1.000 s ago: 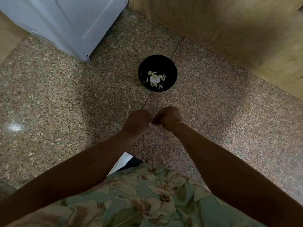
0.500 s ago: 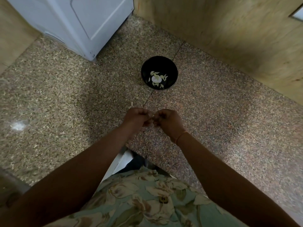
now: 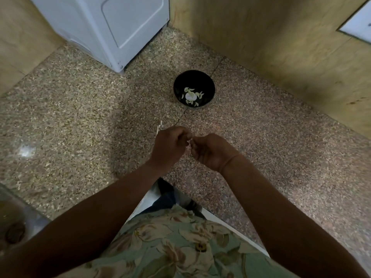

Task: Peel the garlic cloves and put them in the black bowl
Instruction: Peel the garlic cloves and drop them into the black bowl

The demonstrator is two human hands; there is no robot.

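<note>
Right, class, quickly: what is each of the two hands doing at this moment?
Left hand: closed, fingers pinching a garlic clove.
Right hand: closed, pinching the same garlic clove from the other side.

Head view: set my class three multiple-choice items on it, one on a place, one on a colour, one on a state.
1. Where is the black bowl?
A) on a table
B) on the speckled floor
C) in a lap

2. What colour is the appliance at upper left?
A) red
B) black
C) white

3. What are the left hand and right hand doing?
A) pinching a pale garlic piece between them
B) lying flat
C) lifting the bowl

Answers: B, the bowl rests directly on the floor; C, its panels are white; A, the curled fingers of both hands meet on the piece.
</note>
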